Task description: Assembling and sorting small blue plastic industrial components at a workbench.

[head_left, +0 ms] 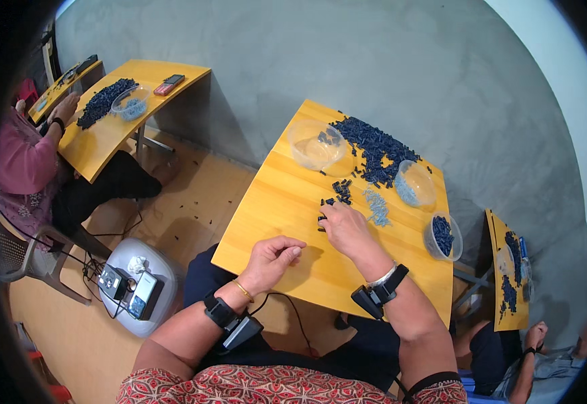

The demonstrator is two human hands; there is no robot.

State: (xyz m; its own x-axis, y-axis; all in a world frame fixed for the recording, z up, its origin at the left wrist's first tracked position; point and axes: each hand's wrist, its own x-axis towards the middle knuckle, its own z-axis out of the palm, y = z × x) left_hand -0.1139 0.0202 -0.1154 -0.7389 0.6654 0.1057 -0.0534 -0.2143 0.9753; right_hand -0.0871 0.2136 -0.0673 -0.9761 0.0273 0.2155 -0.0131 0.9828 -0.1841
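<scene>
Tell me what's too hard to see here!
Head view: the palm of the left hand, hidden by the hand itself.
Head view: what the right hand grips, if anything; the hand covers it.
Head view: the exact shape of the light blue bits; too small.
Head view: the head of the pink-sleeved person, cut off by the dark edge.

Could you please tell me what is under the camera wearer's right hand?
Small dark-blue cylindrical pieces show on the yellow wooden table beside the bare right hand; whatever lies directly beneath the palm is covered.
</scene>
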